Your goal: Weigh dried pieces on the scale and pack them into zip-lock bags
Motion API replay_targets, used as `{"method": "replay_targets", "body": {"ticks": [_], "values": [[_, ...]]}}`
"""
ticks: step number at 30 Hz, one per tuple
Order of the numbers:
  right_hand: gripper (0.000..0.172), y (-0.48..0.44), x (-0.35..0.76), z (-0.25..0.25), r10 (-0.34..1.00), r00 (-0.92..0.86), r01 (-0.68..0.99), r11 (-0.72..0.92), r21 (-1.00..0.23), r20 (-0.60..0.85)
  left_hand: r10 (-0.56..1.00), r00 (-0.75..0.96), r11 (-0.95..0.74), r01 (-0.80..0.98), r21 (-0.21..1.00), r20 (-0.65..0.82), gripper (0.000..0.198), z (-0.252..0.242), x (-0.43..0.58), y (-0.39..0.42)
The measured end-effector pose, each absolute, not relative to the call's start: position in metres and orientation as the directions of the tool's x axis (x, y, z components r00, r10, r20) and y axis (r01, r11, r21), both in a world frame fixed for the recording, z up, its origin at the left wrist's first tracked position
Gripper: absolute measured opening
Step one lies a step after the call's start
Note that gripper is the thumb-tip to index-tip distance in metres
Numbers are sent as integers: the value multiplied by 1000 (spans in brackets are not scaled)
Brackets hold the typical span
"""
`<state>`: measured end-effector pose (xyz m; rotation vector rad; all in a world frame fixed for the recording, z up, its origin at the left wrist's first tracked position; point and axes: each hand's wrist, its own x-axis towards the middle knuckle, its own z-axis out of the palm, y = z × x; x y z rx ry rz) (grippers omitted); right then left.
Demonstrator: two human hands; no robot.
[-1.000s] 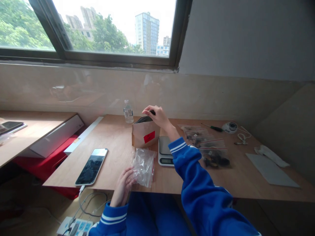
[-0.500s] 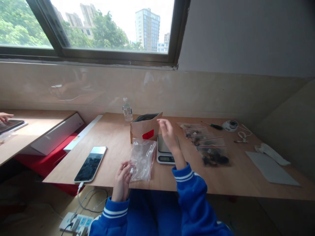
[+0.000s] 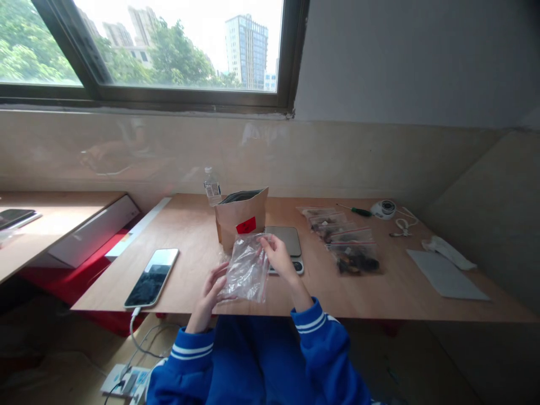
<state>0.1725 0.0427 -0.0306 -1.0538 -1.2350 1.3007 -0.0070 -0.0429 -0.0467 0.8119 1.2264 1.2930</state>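
Clear bag point(image 3: 247, 270) held over desk point(image 3: 400, 287) edge. Left hand point(image 3: 211, 289) pinches lower side, right hand point(image 3: 278, 256) pinches top rim. Likely opening step; seal needs gentle two-handed pull.

You are sitting at a wooden desk point(image 3: 400, 292) beneath a wide window point(image 3: 169, 50); daylight is washing the beige wall point(image 3: 379, 157).

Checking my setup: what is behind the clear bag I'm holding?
The scale, its front partly covered by the bag and right hand; behind that, the open brown pouch. Its contents cannot be seen.
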Motion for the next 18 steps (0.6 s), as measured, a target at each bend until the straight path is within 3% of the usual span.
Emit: {"method": "replay_targets", "body": {"ticks": [3, 6, 10, 14, 18], "values": [[49, 27, 157, -40, 994, -112, -168, -12, -986, 7, 959, -220, 140, -185, 973, -180, 57, -48, 5, -40], [66, 9, 155, -51, 961, -254, -244, -176, -954, -112, 945, -303, 83, -139, 987, -123, 47, -57, 11, -35], [58, -6, 164, -62, 902, -379, -258, -315, -913, -204, 938, -339, 39, -104, 994, -73, 44, -67, 10, -31], [54, -9, 173, -65, 926, -316, -246, -288, -925, -204, 933, -355, 45, -35, 998, -55, 41, -69, 7, -28], [36, 6, 218, -65, 997, -55, -94, -58, -994, -53, 908, -417, 77, 51, 996, -48, 39, -78, 1, -25]]}}
